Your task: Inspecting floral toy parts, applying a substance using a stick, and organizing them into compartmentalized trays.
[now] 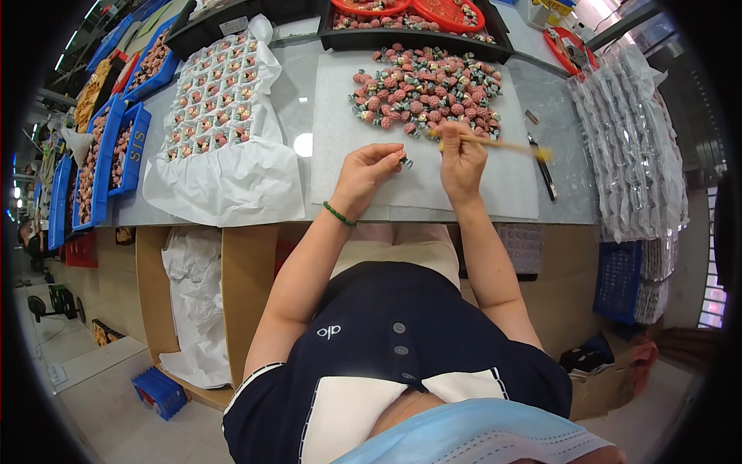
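Observation:
My left hand [365, 178] is closed, pinching a small pink-and-dark figurine [403, 158] between thumb and fingertips over the near part of a white foam sheet [340, 116]. My right hand [462, 164] is closed around a thin wooden-handled brush [498, 143]. The brush lies almost level, and its yellowish tip at the right is blurred. Just beyond both hands, a pile of similar pink figurines with grey-green and dark parts [421, 89] spreads over the sheet.
At the left stands a white compartment tray of figurines [209, 100] with wrapping paper around it. A black tray [413, 39] with red bowls sits at the back. To the right are a black pen [543, 168] and stacked clear trays [626, 147]; blue bins [130, 147] line the far left.

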### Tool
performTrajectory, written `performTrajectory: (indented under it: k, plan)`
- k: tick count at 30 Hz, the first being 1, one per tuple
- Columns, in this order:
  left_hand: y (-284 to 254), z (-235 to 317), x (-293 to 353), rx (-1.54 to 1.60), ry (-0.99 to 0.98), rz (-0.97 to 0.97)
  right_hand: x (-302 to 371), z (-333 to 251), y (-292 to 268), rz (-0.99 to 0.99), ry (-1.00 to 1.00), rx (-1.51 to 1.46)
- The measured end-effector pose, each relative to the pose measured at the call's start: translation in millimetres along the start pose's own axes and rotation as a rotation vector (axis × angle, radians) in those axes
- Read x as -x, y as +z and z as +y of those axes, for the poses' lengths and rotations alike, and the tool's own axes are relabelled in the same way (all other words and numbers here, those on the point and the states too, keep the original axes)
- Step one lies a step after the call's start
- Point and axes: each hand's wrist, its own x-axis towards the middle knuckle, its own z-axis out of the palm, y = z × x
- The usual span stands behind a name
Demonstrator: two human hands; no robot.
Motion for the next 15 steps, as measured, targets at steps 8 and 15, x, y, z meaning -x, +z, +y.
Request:
performTrajectory:
  k: [8,15]
  plan:
    - [-22,31,-15,0.183,-0.074,-0.060,-57,23,34,-0.232,-0.010,0.037]
    - [-45,65,-18,0.332,-0.176,-0.045,-98,28,91,-0.615,-0.365,0.426]
